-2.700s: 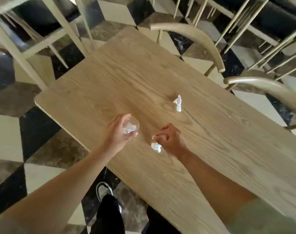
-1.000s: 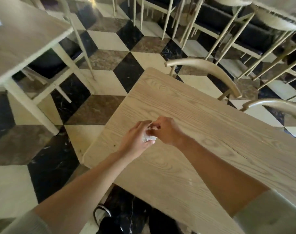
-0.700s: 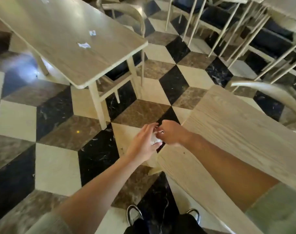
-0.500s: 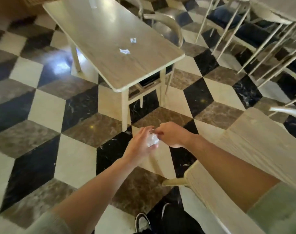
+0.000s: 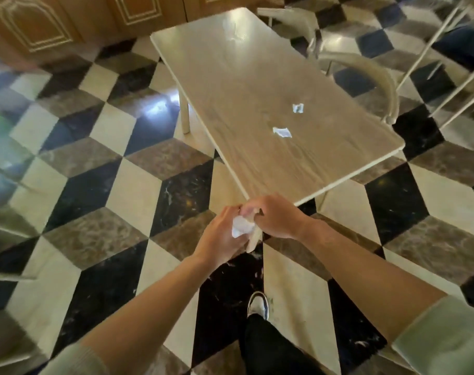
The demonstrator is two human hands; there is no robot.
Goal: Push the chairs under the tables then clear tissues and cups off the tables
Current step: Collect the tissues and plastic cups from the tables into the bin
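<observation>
My left hand (image 5: 222, 235) grips a small clear cup stuffed with white tissue (image 5: 241, 226), held over the floor in front of me. My right hand (image 5: 275, 216) is curled at the cup's mouth, its fingers pressing on the tissue. Ahead stands a light wooden table (image 5: 246, 77) with two crumpled tissues on it: one near the middle (image 5: 282, 132), one a little farther right (image 5: 298, 108). A pale object lies at the table's far end (image 5: 234, 37), too blurred to name. A curved-back chair (image 5: 365, 69) stands at the table's right side.
The floor is a black, cream and brown cube-pattern tile (image 5: 100, 185). Wooden panelled doors (image 5: 54, 20) close off the back. More chair legs (image 5: 447, 50) stand at the far right. My shoe (image 5: 258, 305) is on the floor below my hands.
I have turned away from the first table, where my right hand picked up tissues and pushed them into the cup. The second table with two tissues has come closer and to the centre.
</observation>
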